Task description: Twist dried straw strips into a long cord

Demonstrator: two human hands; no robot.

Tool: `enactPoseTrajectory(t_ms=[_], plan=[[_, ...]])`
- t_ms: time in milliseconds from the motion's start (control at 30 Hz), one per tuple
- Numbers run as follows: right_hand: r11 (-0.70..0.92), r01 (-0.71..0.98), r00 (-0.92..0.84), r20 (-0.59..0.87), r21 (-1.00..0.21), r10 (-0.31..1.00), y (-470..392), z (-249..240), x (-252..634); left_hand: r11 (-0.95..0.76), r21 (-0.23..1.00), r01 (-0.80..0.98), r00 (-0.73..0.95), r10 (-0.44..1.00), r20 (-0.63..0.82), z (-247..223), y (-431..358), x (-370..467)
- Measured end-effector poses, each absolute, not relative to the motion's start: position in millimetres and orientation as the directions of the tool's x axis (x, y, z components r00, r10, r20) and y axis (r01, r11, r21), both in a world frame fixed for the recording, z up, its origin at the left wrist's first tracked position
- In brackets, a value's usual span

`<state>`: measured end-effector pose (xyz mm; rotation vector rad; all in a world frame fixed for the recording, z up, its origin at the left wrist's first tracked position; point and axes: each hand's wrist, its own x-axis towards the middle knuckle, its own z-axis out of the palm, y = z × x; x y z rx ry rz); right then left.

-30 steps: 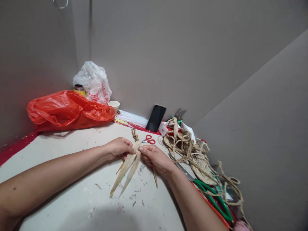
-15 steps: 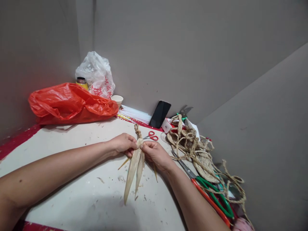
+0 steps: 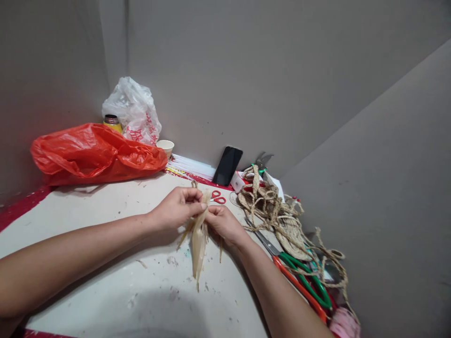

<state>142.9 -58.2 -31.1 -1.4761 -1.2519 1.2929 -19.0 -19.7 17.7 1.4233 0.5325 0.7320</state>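
Pale, dry strips that look like corn husk [image 3: 199, 244] hang between my two hands over the white tabletop. My left hand [image 3: 183, 204] is closed, pinching the upper part of the strips between thumb and fingers. Close beside it on the right, my right hand [image 3: 222, 220] pinches the same bunch, its fingertips partly hidden. A twisted knot end shows just above my left fingers, mostly covered. Small scissors with red handles [image 3: 217, 197] lie on the table right behind my hands.
A red plastic bag [image 3: 95, 155], a clear bag [image 3: 132, 110] and a paper cup [image 3: 165, 146] stand at the back left. A phone [image 3: 227, 165] leans on the wall. Braided straw cord [image 3: 282, 225] and large shears [image 3: 299, 277] lie along the right, near my right forearm.
My left hand has risen and turned over the top of the bunch, covering more of the knot end. The hanging strips have drawn together and twisted. The whole view has shifted slightly.
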Motion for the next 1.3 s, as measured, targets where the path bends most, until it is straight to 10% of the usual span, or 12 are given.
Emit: enactPoseTrajectory(t_ms=[367,500,567,667,933,1300], plan=[[-0.210,0.220,0.009,-0.214,-0.953,0.977,-57,-32,147,-0.214,0.955,-0.204,0.484,0.826,0.288,145,-24,-113],[-0.204,0.132,-0.047,-0.212,-0.970,0.976,-57,-31,147,-0.335,0.897,0.289,0.480,0.862,0.167,134,-6,-152],[-0.201,0.099,-0.076,-0.209,-0.975,0.975,-57,-31,145,-0.402,0.650,0.645,0.546,0.837,-0.024,112,5,-159],[-0.209,0.091,-0.098,-0.217,-0.974,0.971,-57,-32,142,-0.454,0.402,0.795,0.434,0.889,0.147,72,11,-142],[-0.191,0.115,-0.102,-0.203,-0.975,0.974,-56,-35,142,-0.239,0.869,0.434,0.585,0.808,-0.070,3,0,-23],[-0.164,0.137,-0.143,-0.183,-0.977,0.973,-55,-30,146,0.174,0.971,0.164,0.578,0.781,-0.237,-17,2,-4]])
